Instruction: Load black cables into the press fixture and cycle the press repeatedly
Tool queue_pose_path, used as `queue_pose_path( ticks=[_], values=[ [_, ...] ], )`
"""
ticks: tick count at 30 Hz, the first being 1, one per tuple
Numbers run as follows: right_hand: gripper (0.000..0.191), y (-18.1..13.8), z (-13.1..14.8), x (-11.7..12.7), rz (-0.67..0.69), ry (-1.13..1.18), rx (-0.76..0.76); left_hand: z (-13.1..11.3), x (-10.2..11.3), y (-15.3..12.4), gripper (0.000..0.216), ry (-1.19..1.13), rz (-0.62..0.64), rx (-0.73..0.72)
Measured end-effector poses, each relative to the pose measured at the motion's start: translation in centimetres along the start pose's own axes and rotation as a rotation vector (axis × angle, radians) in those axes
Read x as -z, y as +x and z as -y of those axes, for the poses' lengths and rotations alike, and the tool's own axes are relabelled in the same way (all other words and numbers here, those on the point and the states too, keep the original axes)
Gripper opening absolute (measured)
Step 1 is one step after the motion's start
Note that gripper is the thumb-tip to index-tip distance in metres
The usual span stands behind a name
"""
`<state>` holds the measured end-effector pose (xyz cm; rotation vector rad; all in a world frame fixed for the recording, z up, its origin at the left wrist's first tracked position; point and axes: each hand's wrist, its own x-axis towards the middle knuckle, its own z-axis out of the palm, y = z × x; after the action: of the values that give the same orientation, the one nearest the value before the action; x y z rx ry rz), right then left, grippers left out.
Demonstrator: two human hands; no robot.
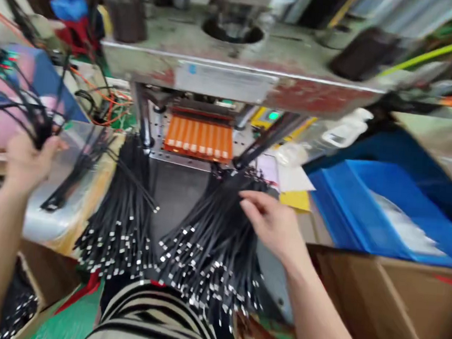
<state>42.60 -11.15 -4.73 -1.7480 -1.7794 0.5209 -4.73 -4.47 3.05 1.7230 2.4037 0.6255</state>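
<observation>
At the left, my left hand [29, 157] is closed around a bunch of black cables [43, 116] whose loose ends fan out above it. My right hand [271, 223] is at the edge of a big pile of black cables [220, 232] with shiny pale tips, thumb and forefinger brought close together. What lies between those fingertips, if anything, I cannot make out. Left of that pile, a second heap of black cables [128, 203] spreads with its tips towards my lap. A smaller bundle of cables [77, 172] lies farther left on a clear plastic-covered surface.
Ahead stands a press with a heavy metal plate [238, 68] and upright posts. Beneath it sits an orange ribbed fixture [199, 138]. Blue bins [350, 201], a white bottle [348, 127] and cardboard boxes [396, 300] are on the right. A box of cables [20, 304] stands lower left.
</observation>
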Motion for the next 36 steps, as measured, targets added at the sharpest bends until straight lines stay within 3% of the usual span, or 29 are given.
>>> queue_pose_path(
  ticks=[2,4,8,11,13,14,17,19,20,22,27,29,31,33,36],
  values=[
    [0.024,2.0,5.5,-3.6,0.280,0.084,0.185,1.9,0.0,-0.2,0.031,0.319,-0.099,-0.032],
    [0.025,3.2,10.5,-7.4,0.468,0.057,0.311,3.0,-1.4,-0.7,0.044,0.560,-0.053,-0.063],
    [0.022,5.2,16.0,-12.9,0.588,-0.178,0.322,4.3,-5.2,-2.3,0.064,0.694,0.111,-0.120],
    [0.015,6.3,16.7,-13.7,0.624,-0.247,0.262,4.4,-6.3,-3.5,0.067,0.645,0.029,-0.144],
    [0.008,6.4,16.3,-12.9,0.636,-0.189,0.281,3.5,-6.2,-4.6,0.065,0.435,-0.004,-0.241],
    [0.008,6.1,16.1,-12.3,0.643,-0.131,0.306,2.6,-6.0,-5.4,0.062,0.253,0.054,-0.276],
    [0.015,4.7,15.5,-9.8,0.671,0.127,0.373,-1.1,-5.7,-7.6,0.052,-0.459,0.483,-0.164],
    [0.018,3.8,15.2,-8.4,0.703,0.294,0.388,-3.9,-5.7,-8.3,0.046,-0.860,0.621,-0.007],
    [0.020,3.6,15.1,-7.9,0.703,0.344,0.386,-5.3,-5.8,-8.1,0.041,-1.000,0.587,0.016],
    [0.021,4.0,14.8,-7.4,0.628,0.368,0.382,-8.0,-5.7,-6.6,0.028,-1.126,0.402,-0.107],
    [0.018,10.5,13.8,-7.3,0.143,0.322,0.356,-15.3,-4.4,-0.5,0.016,-0.774,0.041,-0.888],
    [0.017,13.9,13.4,-7.4,-0.002,0.354,0.306,-17.4,-4.5,0.9,0.018,-0.681,-0.036,-1.048],
    [0.018,16.7,13.0,-7.7,-0.063,0.370,0.227,-18.2,-5.6,1.5,0.025,-0.693,-0.123,-1.014],
    [0.022,18.5,12.5,-8.0,-0.048,0.367,0.152,-17.4,-7.4,1.7,0.019,-0.661,-0.176,-0.964],
    [0.023,19.4,12.0,-8.5,0.020,0.379,0.107,-14.8,-10.5,2.2,0.012,-0.429,-0.100,-1.134]
  ],
)
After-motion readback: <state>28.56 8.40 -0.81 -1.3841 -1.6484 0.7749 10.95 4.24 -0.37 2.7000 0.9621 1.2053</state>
